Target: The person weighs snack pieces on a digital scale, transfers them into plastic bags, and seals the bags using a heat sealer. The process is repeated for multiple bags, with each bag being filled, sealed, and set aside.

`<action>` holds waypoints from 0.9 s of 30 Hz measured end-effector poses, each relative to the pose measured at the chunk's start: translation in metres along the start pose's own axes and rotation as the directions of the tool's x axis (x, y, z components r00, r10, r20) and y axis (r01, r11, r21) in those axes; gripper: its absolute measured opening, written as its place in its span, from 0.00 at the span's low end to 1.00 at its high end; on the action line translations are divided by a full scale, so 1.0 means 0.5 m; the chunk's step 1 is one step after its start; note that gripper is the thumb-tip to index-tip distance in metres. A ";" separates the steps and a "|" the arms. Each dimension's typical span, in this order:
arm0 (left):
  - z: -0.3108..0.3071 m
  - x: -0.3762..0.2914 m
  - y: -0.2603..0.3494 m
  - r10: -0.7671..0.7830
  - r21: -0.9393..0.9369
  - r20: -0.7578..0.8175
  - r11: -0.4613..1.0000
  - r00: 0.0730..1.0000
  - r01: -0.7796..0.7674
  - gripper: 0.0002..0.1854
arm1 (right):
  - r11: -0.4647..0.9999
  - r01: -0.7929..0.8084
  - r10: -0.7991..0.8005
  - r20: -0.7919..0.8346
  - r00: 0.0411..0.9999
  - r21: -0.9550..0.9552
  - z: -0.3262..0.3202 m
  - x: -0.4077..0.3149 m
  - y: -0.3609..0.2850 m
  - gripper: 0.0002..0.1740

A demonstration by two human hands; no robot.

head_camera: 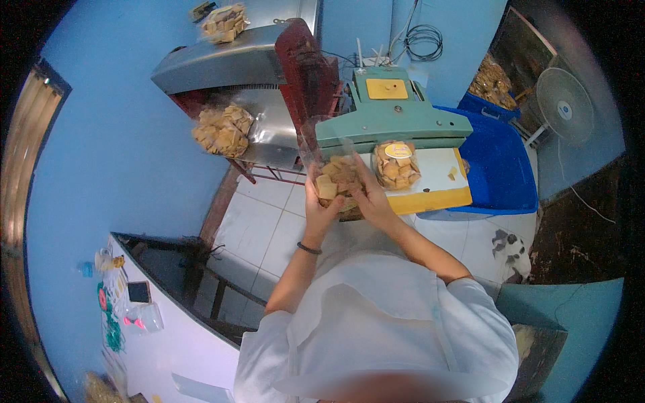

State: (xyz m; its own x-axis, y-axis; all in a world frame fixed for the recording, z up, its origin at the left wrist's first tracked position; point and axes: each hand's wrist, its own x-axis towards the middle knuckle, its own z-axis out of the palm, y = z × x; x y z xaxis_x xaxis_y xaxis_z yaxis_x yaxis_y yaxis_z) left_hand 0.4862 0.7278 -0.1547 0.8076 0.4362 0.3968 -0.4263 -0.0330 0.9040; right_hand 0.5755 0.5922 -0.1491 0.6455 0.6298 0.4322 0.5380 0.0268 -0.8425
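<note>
My left hand [321,206] and my right hand [373,199] hold a clear plastic bag of square snack pieces [335,179] between them, its unfilled upper part rising toward the green sealing machine [393,123]. Just right of my right hand, a filled bag with a yellow and white label [396,166] lies on the machine's white shelf with a yellow edge [428,200]. A few crumbs lie at the shelf's right side. The lower edge of the held bag is partly hidden by my fingers.
Left of the machine, a steel surface [272,113] bears a bag of snacks [224,130]; another bag [225,22] lies higher up. A blue bin [499,166] stands right, near a fan [563,108]. A black and white animal [511,256] is on the floor. A white table [176,347] stands lower left.
</note>
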 end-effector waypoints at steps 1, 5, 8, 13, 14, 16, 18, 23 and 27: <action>0.004 0.001 0.003 0.063 0.138 -0.043 0.989 0.997 -0.057 0.42 | 1.000 -0.003 0.003 -0.033 0.999 -0.004 -0.001 0.001 -0.009 0.31; 0.018 0.010 0.016 0.210 0.418 -0.104 0.896 0.972 -0.148 0.24 | 0.993 -0.077 0.088 -0.120 0.989 0.088 -0.002 0.019 -0.035 0.18; 0.018 0.014 0.022 0.098 0.183 -0.177 0.981 0.979 -0.065 0.16 | 0.985 -0.065 0.085 -0.121 0.989 0.161 -0.017 0.043 -0.040 0.13; -0.038 0.048 0.033 -0.074 -0.083 0.000 0.994 0.997 0.074 0.07 | 0.963 -0.150 0.105 0.203 0.974 0.222 -0.085 0.110 -0.052 0.08; -0.048 0.052 0.038 -0.114 -0.078 0.021 0.990 0.993 0.115 0.06 | 0.977 -0.128 0.096 0.181 0.979 0.170 -0.091 0.108 -0.061 0.08; -0.053 0.055 0.047 -0.078 -0.039 0.017 0.996 0.997 0.079 0.04 | 0.995 -0.070 0.061 0.132 0.989 0.065 -0.100 0.110 -0.078 0.08; -0.047 0.046 0.058 0.065 0.032 -0.031 0.997 0.997 -0.064 0.05 | 0.999 0.014 -0.015 0.017 1.000 0.034 -0.097 0.094 -0.094 0.08; -0.037 0.053 0.068 0.068 0.226 -0.010 0.972 0.998 -0.064 0.05 | 0.990 0.058 -0.060 -0.015 0.998 -0.132 -0.100 0.087 -0.113 0.07; -0.048 0.067 0.064 0.089 0.298 0.084 0.948 0.993 -0.110 0.05 | 0.992 0.013 -0.006 0.063 0.998 -0.124 -0.113 0.083 -0.127 0.07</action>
State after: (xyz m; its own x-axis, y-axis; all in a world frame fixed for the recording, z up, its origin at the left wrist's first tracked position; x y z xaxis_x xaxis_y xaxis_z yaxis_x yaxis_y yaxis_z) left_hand 0.4900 0.7629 -0.1160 0.7981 0.3542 0.4873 -0.3717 -0.3470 0.8610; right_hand 0.5986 0.5729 -0.0597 0.6071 0.6771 0.4159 0.6097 -0.0613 -0.7903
